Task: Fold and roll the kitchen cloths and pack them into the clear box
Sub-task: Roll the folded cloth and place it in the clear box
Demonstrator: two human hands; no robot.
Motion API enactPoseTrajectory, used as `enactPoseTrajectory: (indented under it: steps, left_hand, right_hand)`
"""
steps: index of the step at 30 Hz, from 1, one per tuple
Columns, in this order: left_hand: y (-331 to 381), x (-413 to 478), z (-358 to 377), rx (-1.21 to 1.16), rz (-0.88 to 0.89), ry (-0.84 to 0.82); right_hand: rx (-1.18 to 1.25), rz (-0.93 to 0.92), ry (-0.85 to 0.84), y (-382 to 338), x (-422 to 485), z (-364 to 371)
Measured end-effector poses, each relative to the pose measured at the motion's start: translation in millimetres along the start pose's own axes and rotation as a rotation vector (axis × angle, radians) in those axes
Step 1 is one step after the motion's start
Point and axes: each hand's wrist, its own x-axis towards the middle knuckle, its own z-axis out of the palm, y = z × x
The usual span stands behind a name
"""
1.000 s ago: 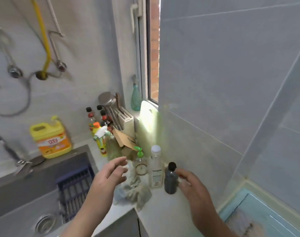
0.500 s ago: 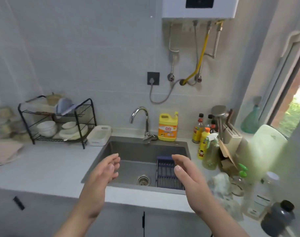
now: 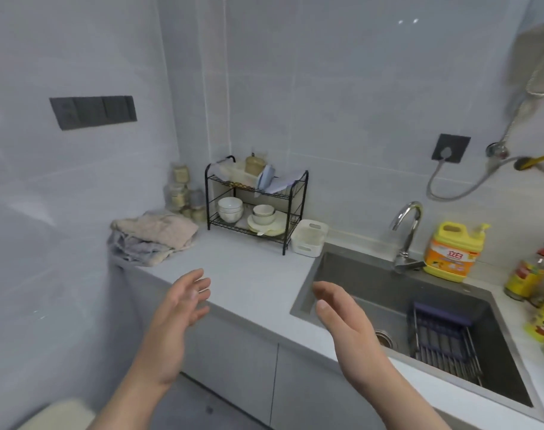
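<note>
Up at about ten o'clock from the left hand [image 3: 177, 308], the kitchen cloths [image 3: 154, 235] lie in a rumpled, unfolded stack at the far left corner of the counter [image 3: 258, 274]. They sit against the wall, probably to stay clear of splashes. The left hand hovers over the counter's front edge with its palm turned inward, fingers straight and slightly apart, holding nothing. I judge it is poised to reach for the stack.

At twelve o'clock from between the hands stands a black wire dish rack [image 3: 255, 206] with bowls in it. Just beside it on the right is a small pale tub [image 3: 309, 242]; I cannot tell whether that is the clear box.

The right hand [image 3: 342, 318], at three o'clock of the left, floats over the near-left corner of the sink [image 3: 357, 274]. Its fingers are extended and nearly together, and it is also empty.

Farther right, the tap [image 3: 408, 231] and a yellow detergent jug [image 3: 453, 252] sit at the sink's back rim, handy for washing up.
</note>
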Motion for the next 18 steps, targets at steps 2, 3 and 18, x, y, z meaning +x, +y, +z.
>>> enactPoseTrajectory:
  steps: [2, 3, 18]
  left_hand:
    - [-2.1, 8.5, -32.1, 0.007, 0.001, 0.003]
    - [-4.0, 11.8, -46.3, 0.006, -0.006, 0.015]
    - [-36.4, 103.5, -137.2, 0.016, -0.059, 0.139]
  right_hand:
    - [0.013, 0.012, -0.022, -2.3, 7.2, 34.9]
    - [0.020, 0.021, -0.034, -3.6, 10.2, 51.0]
    - [0.045, 0.080, -0.148, -0.2, 121.3, 173.0]
